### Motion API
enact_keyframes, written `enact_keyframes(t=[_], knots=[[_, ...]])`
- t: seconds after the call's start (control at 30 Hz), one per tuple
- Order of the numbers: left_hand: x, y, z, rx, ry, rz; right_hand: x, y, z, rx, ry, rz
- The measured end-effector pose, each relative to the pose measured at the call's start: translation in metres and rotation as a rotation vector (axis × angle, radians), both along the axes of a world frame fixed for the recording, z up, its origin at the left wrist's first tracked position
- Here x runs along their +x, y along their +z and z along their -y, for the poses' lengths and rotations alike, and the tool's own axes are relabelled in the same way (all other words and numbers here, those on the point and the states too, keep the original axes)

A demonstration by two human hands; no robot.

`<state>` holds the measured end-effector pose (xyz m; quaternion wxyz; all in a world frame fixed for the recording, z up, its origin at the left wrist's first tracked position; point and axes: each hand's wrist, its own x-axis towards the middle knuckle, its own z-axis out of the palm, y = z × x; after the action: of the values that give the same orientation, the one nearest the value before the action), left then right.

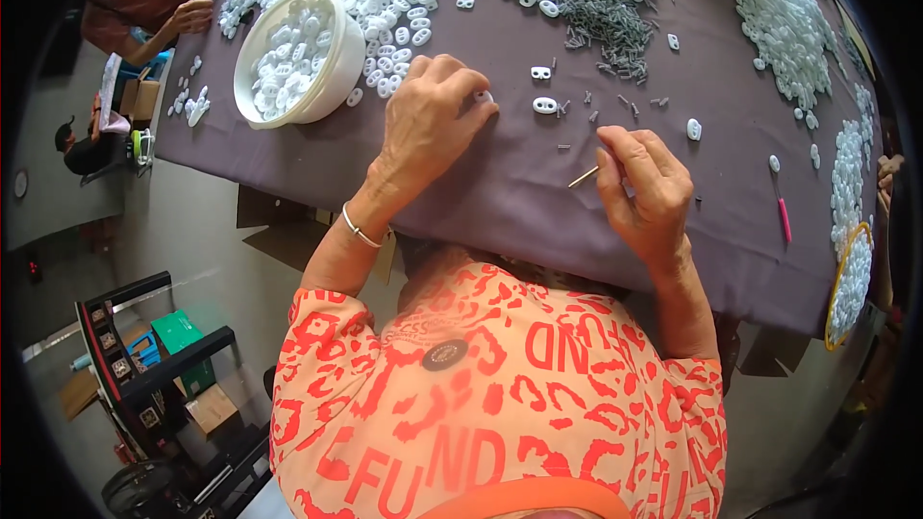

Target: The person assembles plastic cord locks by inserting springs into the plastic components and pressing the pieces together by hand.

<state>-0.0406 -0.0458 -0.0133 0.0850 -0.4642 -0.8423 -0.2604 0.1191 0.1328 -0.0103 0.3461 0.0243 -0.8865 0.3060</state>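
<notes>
My left hand (423, 125) rests at the cloth with thumb and fingers pinched on a small white oval plastic piece (484, 96), mostly covered by the fingertips. In my right hand (646, 192), closed over the cloth, is a thin brass-coloured rod (583, 177) whose tip points down to the left. Between the hands lie a white two-hole oval piece (545, 106) and a smaller white piece (540, 73). Several tiny grey springs (593, 116) are scattered near the right fingertips.
A white tub (348, 72) full of white pieces stands left, by a loose heap (385, 0). Grey springs (606, 34) are piled at the back. Rightward lie a pink-handled tool (784, 219) and a yellow-rimmed basket (832, 298). Another person's hand (192, 16) is far left.
</notes>
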Motion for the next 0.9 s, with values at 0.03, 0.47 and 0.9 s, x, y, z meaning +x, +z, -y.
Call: enact_keyframes(t=[0.03, 0.47, 0.9], knots=[[-0.001, 0.000, -0.001, -0.002, -0.008, 0.003, -0.001, -0.001, 0.000, -0.002, -0.008, 0.003], [0.020, 0.005, -0.018, 0.082, -0.125, 0.324, -0.005, -0.009, -0.006, 0.034, -0.070, 0.051], [0.012, 0.009, -0.043, -0.037, -0.200, 0.063, -0.030, 0.004, -0.007, 0.241, 0.045, 0.329]])
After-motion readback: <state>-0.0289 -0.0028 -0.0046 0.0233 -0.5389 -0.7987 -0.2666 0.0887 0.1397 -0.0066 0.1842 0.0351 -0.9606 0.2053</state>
